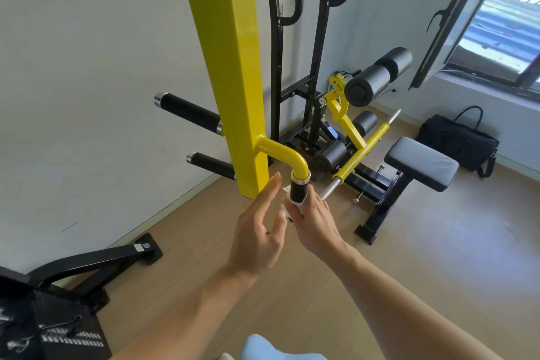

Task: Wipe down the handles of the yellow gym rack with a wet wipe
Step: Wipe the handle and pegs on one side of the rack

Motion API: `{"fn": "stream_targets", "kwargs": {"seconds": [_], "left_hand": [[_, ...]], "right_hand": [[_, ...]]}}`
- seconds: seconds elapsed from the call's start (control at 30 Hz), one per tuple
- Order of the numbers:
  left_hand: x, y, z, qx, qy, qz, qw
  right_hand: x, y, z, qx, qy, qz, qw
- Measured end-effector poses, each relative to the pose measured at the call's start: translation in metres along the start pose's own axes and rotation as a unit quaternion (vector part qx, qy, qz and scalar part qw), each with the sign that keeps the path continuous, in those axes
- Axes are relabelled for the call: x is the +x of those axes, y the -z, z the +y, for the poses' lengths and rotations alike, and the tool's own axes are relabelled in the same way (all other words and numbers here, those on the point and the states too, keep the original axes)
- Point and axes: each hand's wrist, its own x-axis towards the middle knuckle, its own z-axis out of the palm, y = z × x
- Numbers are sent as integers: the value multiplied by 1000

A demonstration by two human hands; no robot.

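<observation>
1. At the far left, a black bench frame [87, 263] is lying low on the wooden floor [409, 272], beside the white wall [87, 67].
2. Two black foam-covered pegs [188, 112] with silver end caps are sticking out leftward from behind the yellow upright post [230, 67] of the gym rack.
3. The left hand [260, 231] is hovering just left of the handle, fingers straight and spread, holding nothing; its fingertips are reaching up near the foot of the yellow post.
4. A yellow curved tube [287, 156] is bending out from the post and turning downward into a black handle [298, 191] with a silver ring at its top.
5. A white wet wipe [287, 200] is sitting bunched around the lower part of that handle, with bits of it showing between the two hands.
6. The right hand [314, 219] is gripping the handle from below, fingers curled round the wipe and pressing it against the black grip.
7. Farther right, a grey padded seat [420, 162] on a black stand is standing on the floor, with black foam rollers [377, 76] and a yellow bar [362, 150] behind it.
8. A black bag [458, 140] is resting against the wall under the open window [496, 17].
</observation>
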Motion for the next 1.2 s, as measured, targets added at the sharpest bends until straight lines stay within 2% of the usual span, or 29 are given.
{"fn": "stream_targets", "kwargs": {"seconds": [0.07, 0.17, 0.23, 0.37, 0.43, 0.57, 0.67, 0.77, 0.97, 1.03, 1.1, 1.2], "left_hand": [[9, 5, 17, -12, -13, 1, 1000], [23, 6, 40, -28, 41, -32, 998], [28, 6, 44, 2, 33, -17, 999], [35, 9, 35, 71, 25, -11, 997], [37, 10, 34, 98, 25, -19, 995], [38, 10, 42, 90, 26, -27, 995], [37, 10, 48, 84, 49, -37, 995], [38, 15, 54, 73, 67, -71, 993], [41, 34, 59, -14, 139, -177, 974], [31, 40, 59, -42, 141, -150, 978], [16, 45, 56, -69, 138, -65, 986], [-5, 54, 51, -81, 147, 26, 986]], "right_hand": [[1, 6, -15, 62, 41, 69, 995], [3, 8, -27, 101, 92, 123, 983], [-1, -1, -20, 100, 79, 112, 986], [-8, -23, 10, 1, 10, -2, 1000], [-3, -18, 8, 24, 15, 9, 1000], [11, 9, -19, 99, 85, 80, 988], [5, -1, 2, 88, 41, 13, 995], [-13, -16, 25, -17, -70, -139, 988], [-27, -18, 25, -36, -194, -192, 962], [-47, -24, 28, -45, -196, -249, 947], [-62, -27, 16, -6, -183, -283, 942], [-63, -23, -27, 119, -154, -227, 954]]}}
